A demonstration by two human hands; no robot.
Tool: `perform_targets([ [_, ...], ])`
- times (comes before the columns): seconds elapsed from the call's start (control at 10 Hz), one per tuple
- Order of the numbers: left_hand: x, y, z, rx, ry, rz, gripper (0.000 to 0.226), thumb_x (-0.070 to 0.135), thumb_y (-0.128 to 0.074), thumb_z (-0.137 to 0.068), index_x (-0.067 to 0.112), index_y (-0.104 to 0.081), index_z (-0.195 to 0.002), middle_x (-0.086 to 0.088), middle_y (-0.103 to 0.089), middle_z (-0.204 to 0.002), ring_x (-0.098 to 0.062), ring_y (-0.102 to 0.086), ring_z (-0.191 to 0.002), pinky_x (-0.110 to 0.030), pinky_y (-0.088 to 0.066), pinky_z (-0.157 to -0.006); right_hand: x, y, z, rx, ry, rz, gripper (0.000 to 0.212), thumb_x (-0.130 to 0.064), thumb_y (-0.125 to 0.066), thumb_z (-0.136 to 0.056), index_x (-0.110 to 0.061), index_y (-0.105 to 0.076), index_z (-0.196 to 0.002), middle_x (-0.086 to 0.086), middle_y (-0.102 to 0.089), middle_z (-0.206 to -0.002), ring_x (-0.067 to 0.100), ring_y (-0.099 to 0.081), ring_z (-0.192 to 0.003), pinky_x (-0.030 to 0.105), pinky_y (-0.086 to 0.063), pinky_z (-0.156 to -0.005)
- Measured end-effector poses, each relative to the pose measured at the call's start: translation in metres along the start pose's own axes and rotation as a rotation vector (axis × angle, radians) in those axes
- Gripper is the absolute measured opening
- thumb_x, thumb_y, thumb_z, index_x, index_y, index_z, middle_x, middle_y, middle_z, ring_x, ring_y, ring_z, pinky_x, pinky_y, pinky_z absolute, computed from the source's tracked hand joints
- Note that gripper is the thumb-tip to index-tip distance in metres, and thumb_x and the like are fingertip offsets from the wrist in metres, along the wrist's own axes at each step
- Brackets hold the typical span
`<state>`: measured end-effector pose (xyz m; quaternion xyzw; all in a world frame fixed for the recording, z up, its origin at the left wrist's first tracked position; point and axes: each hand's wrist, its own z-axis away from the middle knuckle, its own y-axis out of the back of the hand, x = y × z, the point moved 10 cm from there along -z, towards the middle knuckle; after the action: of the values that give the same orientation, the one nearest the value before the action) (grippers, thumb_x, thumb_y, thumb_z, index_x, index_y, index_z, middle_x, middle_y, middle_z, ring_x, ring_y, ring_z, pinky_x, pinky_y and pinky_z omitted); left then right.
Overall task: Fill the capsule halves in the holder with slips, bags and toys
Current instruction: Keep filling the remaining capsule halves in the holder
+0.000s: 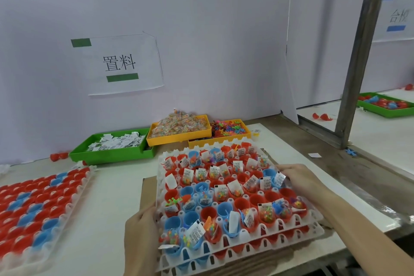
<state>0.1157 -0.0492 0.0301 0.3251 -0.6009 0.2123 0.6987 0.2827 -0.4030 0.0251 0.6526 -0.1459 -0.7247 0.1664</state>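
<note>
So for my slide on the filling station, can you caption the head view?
Both hands, left hand and right hand, grip the partly filled capsule holder by its sides.

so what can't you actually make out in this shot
All in the head view:
- Print on the slips in the holder: too small to read.
- Left hand: fingertips hidden behind the holder's edge.
- Lower holder: contents covered by the one stacked above.
- Left tray of capsule halves: cut off by the frame edge.

Two hands [143, 231], three white holders [246, 251], two green trays [107, 157], two yellow trays [177, 139]
</note>
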Motion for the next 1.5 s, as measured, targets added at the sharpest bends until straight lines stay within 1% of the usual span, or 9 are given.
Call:
perform_targets([
  [0.2, -0.009, 0.002, 0.001, 0.025, 0.05, -0.021, 0.033, 0.019, -0.043, -0.104, 0.004, -0.068, -0.121, -0.021, -0.065, -0.123, -0.024, -0.052, -0.09, -0.033, -0.042, -0.078, 0.008, -0.009, -0.004, -0.05, 0.003, 0.027, 0.046, -0.01, -0.038, -0.104, -0.035, -0.067, -0.077, -0.022, -0.068, -0.058, -0.005, -0.067, -0.059, 0.013, -0.046, -0.04],
  [0.5, -0.019, 0.002, -0.001, 0.018, 0.065, -0.073, 0.035, 0.018, -0.042, -0.105, 0.003, -0.065, -0.126, -0.021, -0.059, -0.133, -0.031, -0.054, -0.107, -0.032, -0.043, -0.087, 0.017, -0.014, -0.006, -0.12, -0.047, 0.014, 0.041, -0.013, -0.041, -0.103, -0.027, -0.074, -0.083, -0.003, -0.076, -0.073, 0.013, -0.074, -0.067, 0.017, -0.051, -0.045],
  [0.6, -0.019, 0.0, -0.001, 0.01, 0.089, -0.049, 0.035, 0.018, -0.041, -0.105, 0.002, -0.066, -0.124, -0.023, -0.06, -0.131, -0.037, -0.055, -0.113, -0.043, -0.044, -0.097, 0.019, -0.017, -0.006, -0.13, -0.054, 0.009, 0.044, -0.008, -0.04, -0.102, -0.026, -0.074, -0.081, -0.002, -0.076, -0.072, 0.015, -0.074, -0.065, 0.018, -0.051, -0.044],
  [0.8, -0.027, -0.006, -0.006, -0.063, 0.061, -0.042, 0.029, 0.012, -0.044, -0.104, 0.003, -0.064, -0.123, -0.021, -0.062, -0.128, -0.018, -0.051, -0.086, -0.016, -0.039, -0.066, 0.013, -0.012, -0.003, -0.078, -0.041, -0.028, 0.03, -0.006, -0.04, -0.101, -0.026, -0.062, -0.109, -0.011, -0.068, -0.088, 0.008, -0.073, -0.066, 0.021, -0.053, -0.046],
  [1.0, -0.032, -0.012, -0.014, -0.11, 0.191, 0.012, 0.021, 0.005, -0.053, -0.1, 0.0, -0.06, -0.119, -0.006, -0.058, -0.082, -0.019, -0.052, -0.07, -0.03, -0.043, -0.066, 0.009, -0.009, 0.003, -0.067, -0.056, -0.035, 0.032, -0.012, -0.04, -0.105, -0.02, -0.061, -0.129, -0.006, -0.063, -0.11, 0.006, -0.062, -0.084, 0.015, -0.05, -0.046],
  [1.1, -0.033, -0.014, -0.011, -0.131, 0.272, 0.101, 0.026, 0.013, -0.052, -0.102, 0.0, -0.058, -0.124, -0.013, -0.058, -0.096, -0.023, -0.05, -0.071, -0.034, -0.04, -0.071, 0.008, -0.009, 0.006, -0.069, -0.058, -0.022, 0.031, -0.015, -0.041, -0.105, -0.019, -0.06, -0.129, -0.015, -0.057, -0.095, 0.004, -0.059, -0.084, 0.014, -0.049, -0.047],
  [1.3, -0.038, 0.002, -0.021, -0.168, 0.251, 0.137, 0.036, 0.012, -0.041, -0.106, 0.002, -0.048, -0.139, -0.02, -0.048, -0.145, -0.037, -0.043, -0.133, -0.044, -0.034, -0.112, 0.01, -0.002, 0.01, -0.037, -0.074, -0.083, 0.032, -0.016, -0.042, -0.105, -0.022, -0.059, -0.131, 0.0, -0.06, -0.129, 0.013, -0.062, -0.104, 0.031, -0.057, -0.076],
  [1.4, -0.037, 0.028, -0.029, -0.005, 0.165, 0.004, 0.038, 0.011, -0.033, -0.107, 0.005, -0.047, -0.142, -0.016, -0.045, -0.149, -0.033, -0.038, -0.14, -0.044, -0.029, -0.115, 0.006, 0.008, 0.015, 0.021, -0.018, 0.004, 0.034, -0.017, -0.041, -0.105, -0.024, -0.055, -0.136, 0.004, -0.055, -0.14, 0.021, -0.053, -0.125, 0.042, -0.047, -0.099],
  [1.5, -0.03, 0.038, -0.025, 0.018, 0.087, -0.086, 0.04, 0.013, -0.034, -0.107, 0.007, -0.042, -0.146, -0.015, -0.038, -0.154, -0.034, -0.035, -0.141, -0.045, -0.028, -0.114, -0.003, 0.01, 0.019, 0.069, 0.015, 0.064, 0.035, -0.021, -0.042, -0.106, -0.024, -0.052, -0.139, 0.004, -0.052, -0.144, 0.022, -0.047, -0.132, 0.041, -0.043, -0.102],
])
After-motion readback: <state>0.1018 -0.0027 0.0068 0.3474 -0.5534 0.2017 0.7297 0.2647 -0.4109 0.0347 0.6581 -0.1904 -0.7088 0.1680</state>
